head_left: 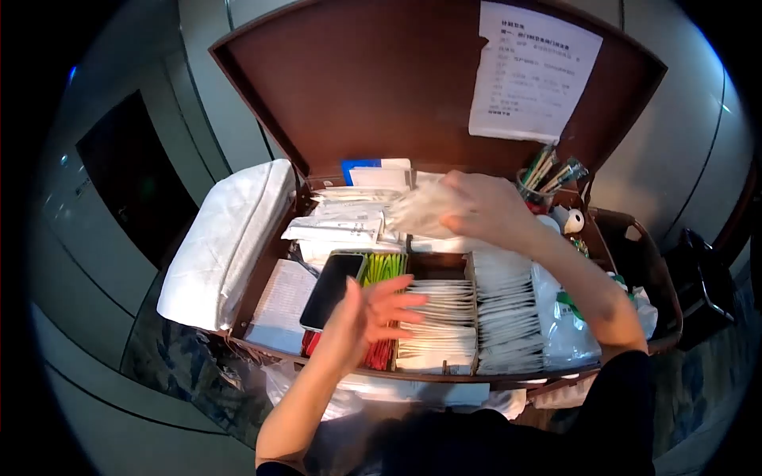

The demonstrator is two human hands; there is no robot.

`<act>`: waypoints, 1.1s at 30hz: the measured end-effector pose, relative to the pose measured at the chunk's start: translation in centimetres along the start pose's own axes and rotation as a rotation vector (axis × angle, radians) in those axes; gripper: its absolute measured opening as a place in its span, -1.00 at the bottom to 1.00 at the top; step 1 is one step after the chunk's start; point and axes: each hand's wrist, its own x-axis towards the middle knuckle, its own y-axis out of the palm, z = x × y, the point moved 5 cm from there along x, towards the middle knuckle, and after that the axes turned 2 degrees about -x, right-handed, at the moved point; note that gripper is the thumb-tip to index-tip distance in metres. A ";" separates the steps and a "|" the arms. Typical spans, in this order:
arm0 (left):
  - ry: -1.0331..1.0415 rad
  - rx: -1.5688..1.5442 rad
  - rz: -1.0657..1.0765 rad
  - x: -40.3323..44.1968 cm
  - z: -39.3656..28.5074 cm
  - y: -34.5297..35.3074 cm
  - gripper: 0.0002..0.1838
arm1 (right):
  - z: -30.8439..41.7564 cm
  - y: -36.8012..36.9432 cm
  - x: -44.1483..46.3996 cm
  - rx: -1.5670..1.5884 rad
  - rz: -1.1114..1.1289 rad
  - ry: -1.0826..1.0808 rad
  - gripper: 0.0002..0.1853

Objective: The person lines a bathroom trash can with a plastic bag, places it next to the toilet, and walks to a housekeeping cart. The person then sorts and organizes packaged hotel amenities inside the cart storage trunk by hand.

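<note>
Above the back middle of the brown case (pixel 246 349), my right hand (pixel 494 210) is closed on a white packet (pixel 425 208), smeared by motion. My left hand (pixel 367 313) is open with its fingers spread, in front of a dark smartphone (pixel 327 289). Whether it touches the phone, I cannot tell. Upright green packets (pixel 384 265) and red packets (pixel 378 354) fill the compartment beside the phone. To the right stand packed rows of white sachets (pixel 508 321). Flat white packages (pixel 337 228) lie at the back left.
A printed sheet (pixel 532 71) hangs inside the raised lid (pixel 357 87). White folded linen (pixel 226 246) sits at the left edge. A cup of toothbrush-like sticks (pixel 548 178) stands back right, with clear plastic bags (pixel 567 325) in front. A dark bin (pixel 706 278) is beyond.
</note>
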 end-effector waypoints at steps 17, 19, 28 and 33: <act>-0.068 -0.238 -0.176 7.7 1.2 -1.7 -0.57 | 0.9 1.4 -6.6 0.072 -0.405 -0.208 -0.41; 0.023 -0.162 -0.261 7.9 1.0 -2.1 -0.58 | -0.2 1.9 -7.1 0.502 -0.436 -0.063 -0.52; 0.095 -0.072 -0.237 9.1 1.5 1.2 -0.51 | -2.2 5.6 -5.4 0.760 -0.274 0.339 -0.19; -0.059 -0.264 -0.201 9.5 1.6 1.4 -0.41 | -4.4 7.4 -4.6 1.114 -0.293 0.296 -0.32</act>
